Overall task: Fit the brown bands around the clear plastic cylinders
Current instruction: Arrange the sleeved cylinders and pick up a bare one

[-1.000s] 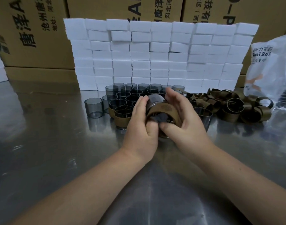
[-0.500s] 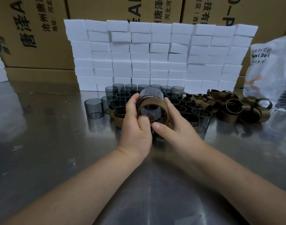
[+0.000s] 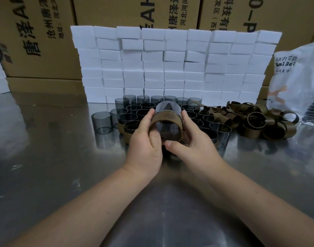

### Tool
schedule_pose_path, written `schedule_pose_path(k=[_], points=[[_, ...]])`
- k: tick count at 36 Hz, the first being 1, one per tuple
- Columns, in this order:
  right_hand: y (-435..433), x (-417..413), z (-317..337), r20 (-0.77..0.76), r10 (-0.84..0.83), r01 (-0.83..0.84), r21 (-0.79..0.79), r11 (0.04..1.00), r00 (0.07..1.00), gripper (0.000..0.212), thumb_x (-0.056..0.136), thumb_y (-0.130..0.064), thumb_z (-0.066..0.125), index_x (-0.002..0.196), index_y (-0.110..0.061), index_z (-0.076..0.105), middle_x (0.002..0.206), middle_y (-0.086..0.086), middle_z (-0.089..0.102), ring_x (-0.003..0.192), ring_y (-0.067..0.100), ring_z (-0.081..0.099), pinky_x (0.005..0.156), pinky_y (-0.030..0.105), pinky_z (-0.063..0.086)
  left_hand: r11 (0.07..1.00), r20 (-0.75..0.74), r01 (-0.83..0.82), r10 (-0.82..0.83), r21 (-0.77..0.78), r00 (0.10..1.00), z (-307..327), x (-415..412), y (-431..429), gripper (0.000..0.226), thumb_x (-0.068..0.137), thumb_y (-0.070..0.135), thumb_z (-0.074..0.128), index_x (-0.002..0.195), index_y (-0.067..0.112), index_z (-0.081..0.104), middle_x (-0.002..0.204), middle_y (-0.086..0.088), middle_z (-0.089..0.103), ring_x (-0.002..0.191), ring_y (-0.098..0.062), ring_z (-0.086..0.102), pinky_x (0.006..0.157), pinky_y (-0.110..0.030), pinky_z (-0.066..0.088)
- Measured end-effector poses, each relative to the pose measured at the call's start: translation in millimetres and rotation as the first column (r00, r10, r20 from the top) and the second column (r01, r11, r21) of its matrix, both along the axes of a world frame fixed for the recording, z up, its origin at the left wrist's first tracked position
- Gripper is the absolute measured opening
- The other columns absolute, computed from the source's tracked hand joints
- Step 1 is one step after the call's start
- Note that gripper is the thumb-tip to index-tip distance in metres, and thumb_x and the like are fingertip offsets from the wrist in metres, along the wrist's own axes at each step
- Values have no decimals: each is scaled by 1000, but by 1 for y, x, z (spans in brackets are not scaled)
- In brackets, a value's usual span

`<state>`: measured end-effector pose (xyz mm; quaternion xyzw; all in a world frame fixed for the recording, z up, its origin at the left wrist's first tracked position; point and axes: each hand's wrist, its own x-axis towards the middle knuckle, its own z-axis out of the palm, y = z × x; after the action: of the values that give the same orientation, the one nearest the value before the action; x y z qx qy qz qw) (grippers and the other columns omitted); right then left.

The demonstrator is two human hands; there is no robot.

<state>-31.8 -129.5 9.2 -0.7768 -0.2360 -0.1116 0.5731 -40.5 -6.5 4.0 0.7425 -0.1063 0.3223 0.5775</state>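
A clear smoky plastic cylinder (image 3: 167,108) lies tilted on its side above the table, its open end toward me. A brown band (image 3: 166,118) wraps its near half. My left hand (image 3: 146,141) grips the band and cylinder from the left, thumb at the near rim. My right hand (image 3: 193,141) grips them from the right, thumb under the near edge. Behind stand several upright clear cylinders (image 3: 101,122), a few at the front left with brown bands (image 3: 121,127) on them. A heap of loose brown bands (image 3: 254,122) lies to the right.
The steel table (image 3: 45,166) is shiny. A wall of white foam blocks (image 3: 170,65) stands behind the cylinders, with cardboard boxes (image 3: 37,36) behind it. A white plastic bag (image 3: 295,77) sits at the far right.
Both hands raised the cylinder and tilted its open end toward me. The brown band has slid further onto the cylinder.
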Motion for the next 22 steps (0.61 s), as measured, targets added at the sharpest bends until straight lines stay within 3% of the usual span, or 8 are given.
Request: schedule_pose_path(k=[3, 5, 8, 11, 13, 17, 19, 22], points=[[-4, 0, 2, 14, -10, 10, 23, 1000, 1000, 100, 59, -34, 67, 148, -31, 20, 106, -30, 62, 109, -10, 54, 97, 27, 46, 996, -25, 29, -27, 87, 999, -2, 3, 5, 54, 86, 25, 32, 138, 10, 40, 130, -9, 54, 120, -17, 50, 104, -36, 40], [-6, 0, 4, 11, -23, 22, 53, 998, 1000, 98, 60, -26, 67, 147, -28, 24, 105, -30, 62, 106, -11, 56, 91, 19, 47, 991, -12, 14, -12, 134, 1000, -3, 5, 8, 52, 88, 24, 33, 137, 8, 41, 128, -11, 55, 119, -21, 52, 101, -43, 43], [-6, 0, 4, -10, -24, 25, 108, 994, 1000, 91, 67, -9, 69, 146, -24, 27, 86, -31, 67, 85, -13, 61, 71, 4, 44, 990, 2, 3, -3, 140, 1000, -2, 5, 9, 56, 85, 27, 32, 134, 5, 44, 125, -10, 56, 118, -23, 53, 100, -42, 44], [-8, -1, 5, -39, -28, 33, 132, 991, 999, 86, 72, 2, 65, 146, -26, 30, 72, -3, 69, 60, 2, 51, 57, 8, 41, 984, 30, -33, 28, 173, 999, -2, 5, 10, 54, 85, 27, 32, 132, 5, 47, 122, -7, 58, 116, -22, 54, 100, -35, 43], [-8, -1, 7, -55, -23, 30, 141, 990, 998, 86, 72, 3, 64, 145, -27, 31, 87, 15, 69, 64, 7, 48, 55, 10, 40, 979, 50, -48, 39, 199, 998, -1, 6, 11, 53, 85, 26, 32, 131, 5, 48, 121, -11, 60, 114, -24, 56, 98, -34, 43], [-10, -1, 10, -77, -9, 21, 156, 988, 997, 85, 71, 7, 62, 145, -24, 33, 107, 0, 58, 65, 8, 47, 53, 10, 39, 976, 44, -26, 17, 217, 999, 0, 8, 11, 53, 86, 32, 32, 131, 8, 49, 118, -13, 61, 107, -28, 60, 92, -46, 48], [-11, -1, 10, -83, -12, 26, 163, 986, 997, 87, 67, 2, 63, 144, -24, 34, 90, 11, 68, 62, 8, 45, 52, 10, 38, 973, 53, -31, 19, 227, 998, 0, 8, 12, 53, 87, 33, 33, 130, 9, 50, 117, -12, 62, 106, -28, 61, 91, -46, 49], [-11, 0, 9, -95, -9, 28, 200, 979, 995, 87, 63, -1, 63, 143, -24, 36, 65, -1, 63, 59, 8, 43, 51, 10, 38, 970, 71, -51, 35, 239, 997, 1, 8, 13, 51, 88, 34, 33, 128, 8, 52, 115, -11, 63, 105, -27, 61, 90, -46, 49]])
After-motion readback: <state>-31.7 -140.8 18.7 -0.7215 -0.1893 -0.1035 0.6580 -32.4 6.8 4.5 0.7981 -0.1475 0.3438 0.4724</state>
